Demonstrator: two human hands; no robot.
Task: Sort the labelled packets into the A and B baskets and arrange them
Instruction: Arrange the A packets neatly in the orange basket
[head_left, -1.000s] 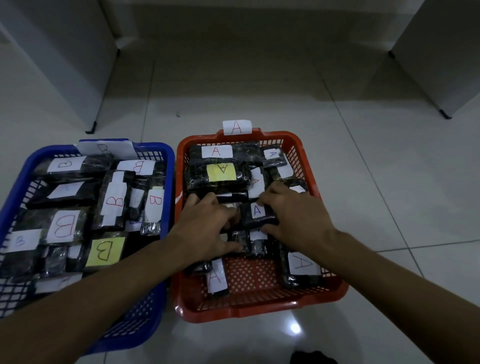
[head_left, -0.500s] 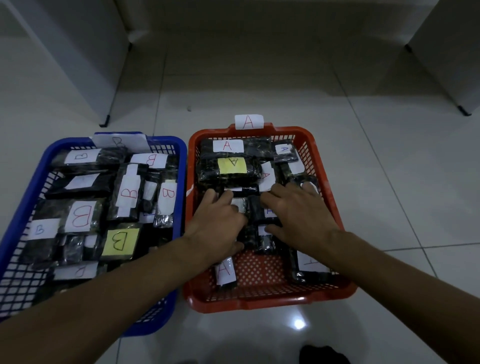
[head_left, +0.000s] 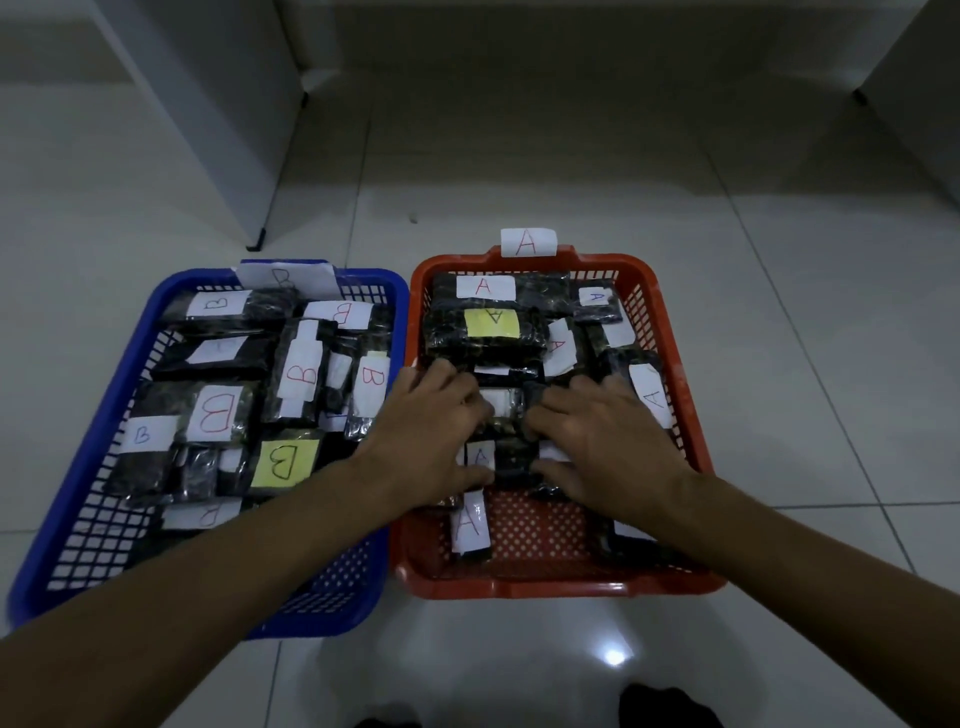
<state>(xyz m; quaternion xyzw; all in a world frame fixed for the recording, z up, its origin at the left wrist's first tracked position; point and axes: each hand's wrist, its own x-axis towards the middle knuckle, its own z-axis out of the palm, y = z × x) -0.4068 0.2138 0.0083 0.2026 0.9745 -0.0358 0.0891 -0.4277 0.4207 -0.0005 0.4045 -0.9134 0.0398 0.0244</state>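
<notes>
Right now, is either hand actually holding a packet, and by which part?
Cannot be told for certain. Both the left hand and right hand lie palm-down on the dark packets mid-way in the orange basket; no grip on any edge shows.

Glossy white tiled floor (head_left: 779, 364) with thin grout lines. Directly on it, side by side and nearly touching: blue basket (head_left: 67, 525) at left, red basket (head_left: 561, 587) at right. White furniture legs (head_left: 218, 130) farther back.

Single head view, looking forward-down, close over floor (head_left: 779, 364); both baskets fully in frame.
</notes>
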